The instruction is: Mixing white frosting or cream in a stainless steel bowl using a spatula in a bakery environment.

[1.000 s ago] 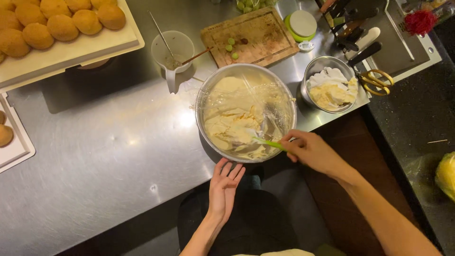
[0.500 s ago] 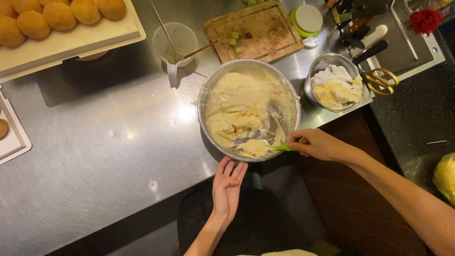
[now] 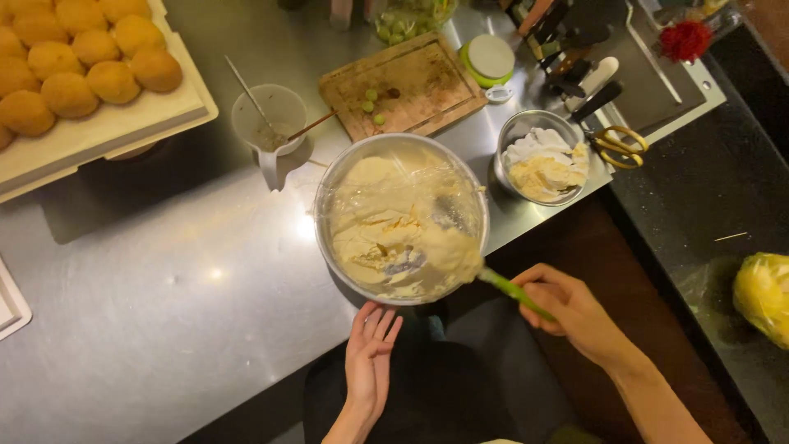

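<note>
My right hand [image 3: 567, 308] gripped the green-handled spatula [image 3: 514, 289] at the round steel batter bowl's [image 3: 401, 218] four o'clock; my left hand [image 3: 370, 362], fingers spread, rested at six o'clock on the steel bench [image 3: 164, 279].

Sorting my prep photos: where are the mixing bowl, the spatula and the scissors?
mixing bowl [image 3: 329, 197]: head view, left rim.
spatula [image 3: 509, 289]: head view, green handle, held by the right hand [image 3: 567, 308].
scissors [image 3: 620, 141]: head view, yellow handles.

Lit warm and fairly dim from overhead. Glare spots on the steel counter [image 3: 164, 271] at centre left and on the mixing bowl [image 3: 401, 218] wrap. Deep shadow along bottom and right edge. Slightly soft throughout.
</note>
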